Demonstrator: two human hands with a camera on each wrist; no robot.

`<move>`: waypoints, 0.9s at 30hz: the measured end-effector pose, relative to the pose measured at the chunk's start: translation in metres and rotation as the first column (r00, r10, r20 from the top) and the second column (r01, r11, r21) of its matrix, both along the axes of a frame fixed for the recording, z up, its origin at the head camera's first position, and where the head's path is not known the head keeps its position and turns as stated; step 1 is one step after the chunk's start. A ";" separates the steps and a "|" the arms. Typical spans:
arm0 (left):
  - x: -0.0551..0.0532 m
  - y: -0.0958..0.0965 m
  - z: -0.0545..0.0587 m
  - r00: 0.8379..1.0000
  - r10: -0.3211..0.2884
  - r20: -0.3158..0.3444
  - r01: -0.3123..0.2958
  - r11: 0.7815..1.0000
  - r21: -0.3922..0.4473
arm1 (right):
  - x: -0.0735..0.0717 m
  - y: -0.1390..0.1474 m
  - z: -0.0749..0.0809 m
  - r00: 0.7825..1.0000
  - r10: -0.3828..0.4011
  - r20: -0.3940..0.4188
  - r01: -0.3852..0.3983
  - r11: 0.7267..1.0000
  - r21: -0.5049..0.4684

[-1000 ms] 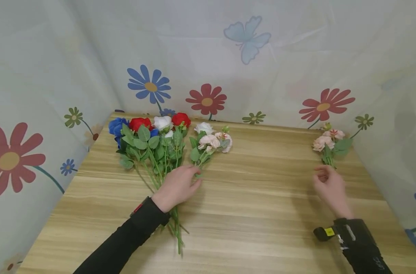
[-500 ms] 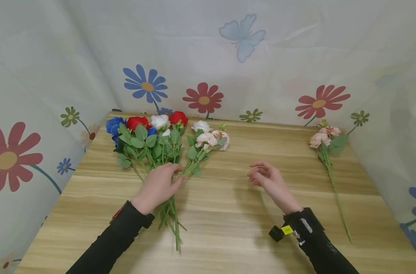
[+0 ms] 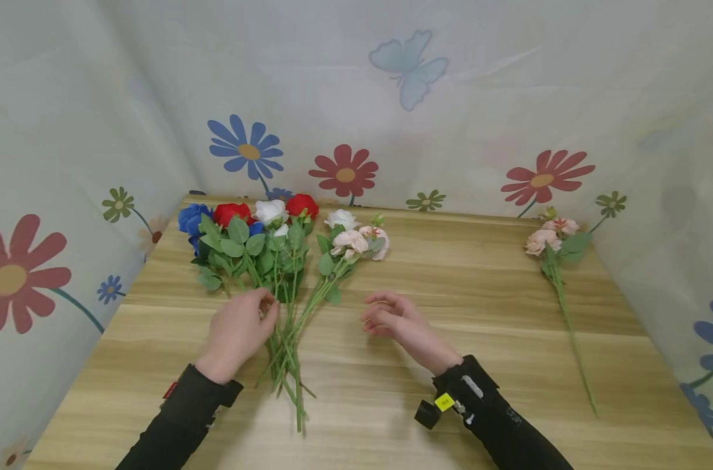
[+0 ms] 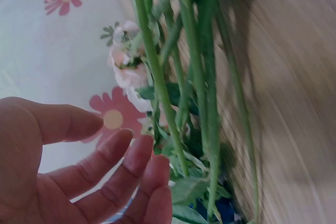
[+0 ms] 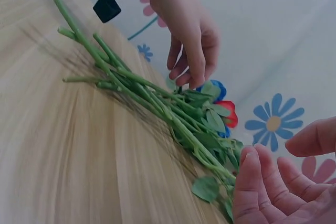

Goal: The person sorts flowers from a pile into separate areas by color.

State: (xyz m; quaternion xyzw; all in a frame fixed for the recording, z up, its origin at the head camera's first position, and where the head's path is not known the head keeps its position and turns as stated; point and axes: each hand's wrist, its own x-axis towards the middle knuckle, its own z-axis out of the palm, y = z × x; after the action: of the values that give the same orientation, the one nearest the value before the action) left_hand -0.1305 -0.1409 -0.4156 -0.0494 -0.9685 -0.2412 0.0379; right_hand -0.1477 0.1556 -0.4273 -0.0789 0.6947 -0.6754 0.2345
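Mixed flowers (image 3: 286,261) lie with crossed stems on the left part of the wood-grain tabletop (image 3: 450,281), between two loosely curved hands.
Ruffled blue blooms (image 3: 193,219) sit at the far left, then full, rounded red roses (image 3: 301,205) and white roses (image 3: 271,211), with layered, pale pink blossoms (image 3: 349,243) leaning off to the right; broad, matte green leaves (image 3: 237,230) crowd under the heads, and slim, smooth green stems (image 3: 299,391) cross and spread toward the near edge. The left hand (image 3: 233,336), thumb and fingers apart, holds nothing beside the stems; whether it touches them cannot be told. The right hand (image 3: 412,329), half open with bent fingers, is empty too. One pink spray (image 3: 543,240) lies well apart at right, its single stem straight.
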 end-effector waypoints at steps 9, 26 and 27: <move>0.000 -0.009 -0.007 0.998 0.042 0.036 -0.040 0.998 -0.038 | 0.004 -0.025 -0.004 0.997 0.071 0.043 -0.069 0.997 -0.031; -0.011 -0.008 -0.019 0.991 0.045 0.123 -0.039 0.998 -0.050 | 0.002 -0.035 -0.009 0.992 0.109 0.066 -0.108 0.994 -0.026; -0.012 -0.007 -0.020 0.991 0.043 0.124 -0.037 0.998 -0.047 | 0.002 -0.035 -0.010 0.992 0.109 0.067 -0.108 0.994 -0.026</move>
State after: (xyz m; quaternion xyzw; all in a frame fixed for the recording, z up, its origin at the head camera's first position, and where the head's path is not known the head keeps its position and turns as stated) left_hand -0.1425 -0.1483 -0.4357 -0.0155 -0.9749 -0.2213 -0.0191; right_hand -0.1457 0.1205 -0.4370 -0.0961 0.6734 -0.6717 0.2936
